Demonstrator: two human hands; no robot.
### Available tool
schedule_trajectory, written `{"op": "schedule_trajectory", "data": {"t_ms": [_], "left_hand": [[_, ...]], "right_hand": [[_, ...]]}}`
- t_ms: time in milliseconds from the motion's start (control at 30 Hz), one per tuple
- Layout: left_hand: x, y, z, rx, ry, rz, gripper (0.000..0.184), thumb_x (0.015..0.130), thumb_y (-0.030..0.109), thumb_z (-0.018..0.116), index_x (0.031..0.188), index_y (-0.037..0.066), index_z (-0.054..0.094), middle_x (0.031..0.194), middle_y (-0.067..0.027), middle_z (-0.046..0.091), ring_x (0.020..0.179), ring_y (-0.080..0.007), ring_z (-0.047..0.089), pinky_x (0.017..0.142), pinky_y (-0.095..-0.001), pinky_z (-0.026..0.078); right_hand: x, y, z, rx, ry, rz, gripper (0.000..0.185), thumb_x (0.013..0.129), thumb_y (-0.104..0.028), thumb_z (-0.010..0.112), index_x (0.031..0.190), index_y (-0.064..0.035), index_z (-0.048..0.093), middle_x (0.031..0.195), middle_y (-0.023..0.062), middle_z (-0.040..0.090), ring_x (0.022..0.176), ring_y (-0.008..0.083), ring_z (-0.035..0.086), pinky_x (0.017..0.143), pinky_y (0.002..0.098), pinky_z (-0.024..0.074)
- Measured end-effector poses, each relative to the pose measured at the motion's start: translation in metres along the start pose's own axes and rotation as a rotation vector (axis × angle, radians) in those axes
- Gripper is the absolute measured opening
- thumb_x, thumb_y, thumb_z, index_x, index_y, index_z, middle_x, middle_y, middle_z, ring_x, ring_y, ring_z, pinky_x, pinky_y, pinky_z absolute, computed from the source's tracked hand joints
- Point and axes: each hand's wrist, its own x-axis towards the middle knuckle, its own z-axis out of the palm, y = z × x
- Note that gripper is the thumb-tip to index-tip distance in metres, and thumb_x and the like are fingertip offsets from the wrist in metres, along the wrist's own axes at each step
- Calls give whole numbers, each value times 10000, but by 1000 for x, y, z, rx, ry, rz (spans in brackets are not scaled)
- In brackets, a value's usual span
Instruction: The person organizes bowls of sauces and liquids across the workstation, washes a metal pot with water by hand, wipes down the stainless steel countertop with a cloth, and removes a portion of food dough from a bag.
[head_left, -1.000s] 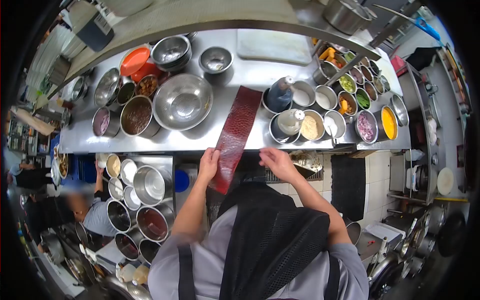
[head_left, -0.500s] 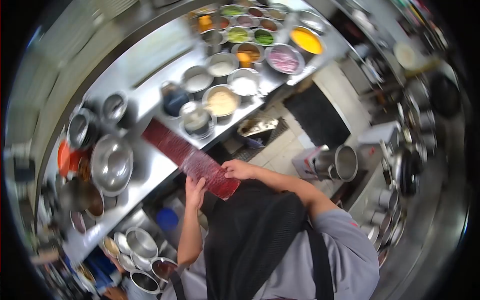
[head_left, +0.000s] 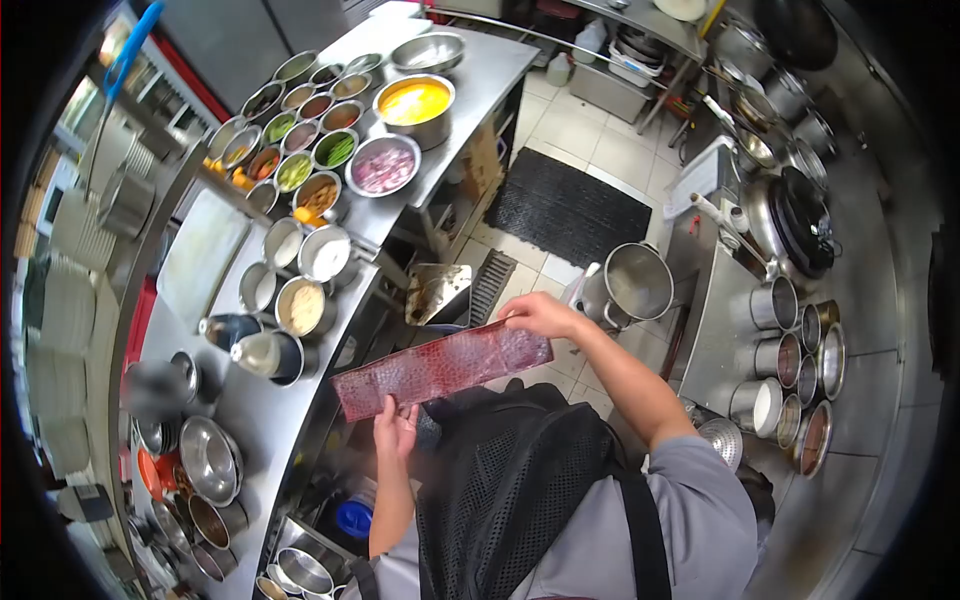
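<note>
A long, flat, dark red strip (head_left: 440, 368) with a shiny, bumpy surface spans both my hands in front of my body; its exact kind I cannot make out. My right hand (head_left: 540, 317) pinches its upper edge near the right end. Under the strip's lower edge, left of the middle, my left hand (head_left: 395, 428) grips it with the thumb in front and some fingers hidden. The strip slants slightly, its right end higher, and is held clear of the steel counter.
On the left, a steel counter (head_left: 262, 392) bears a cutting board (head_left: 203, 252), several food containers, a bowl of chopped onion (head_left: 383, 166) and stacked steel bowls (head_left: 211, 460). A black mat (head_left: 570, 208) lies on the floor. A large pot (head_left: 638, 283) stands near my right elbow.
My view has turned to the right, away from the counter. The strip has swung from a steep diagonal over the counter edge to nearly level, above the floor, still in both hands.
</note>
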Motion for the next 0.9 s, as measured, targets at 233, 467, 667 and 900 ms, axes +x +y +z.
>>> {"op": "schedule_trajectory", "data": {"t_ms": [233, 467, 667, 900], "left_hand": [[45, -73, 156, 125, -192, -108, 190, 987, 243, 631, 1109, 99, 625, 1136, -39, 669, 1052, -229, 637, 903, -402, 532], [121, -92, 281, 686, -257, 114, 215, 988, 261, 638, 1041, 53, 648, 985, -57, 699, 842, -184, 678, 717, -331, 555], [239, -102, 414, 881, -431, 351, 114, 970, 168, 664, 984, 55, 655, 849, -9, 654, 694, -116, 612, 622, -290, 515], [381, -150, 624, 844, -624, 283, 209, 985, 204, 636, 1125, 73, 553, 920, -7, 623, 746, -102, 605, 665, -283, 537]], "right_hand": [[-110, 86, -93, 604, 636, 149, 207, 965, -121, 606, 1117, 0, 677, 1011, 26, 680, 938, 107, 612, 854, 276, 493], [-119, 107, -184, 551, 817, 125, 228, 1003, -137, 557, 1156, -25, 683, 1032, 21, 683, 929, 99, 594, 845, 260, 476], [-81, 150, -271, 555, 1001, 50, 225, 1021, -133, 557, 1181, -25, 671, 1020, 23, 684, 919, 84, 600, 836, 242, 490], [-57, 174, -372, 949, 1079, -86, 349, 996, -62, 579, 1335, 1, 524, 1131, 104, 674, 1031, 149, 642, 871, 325, 555]]}}
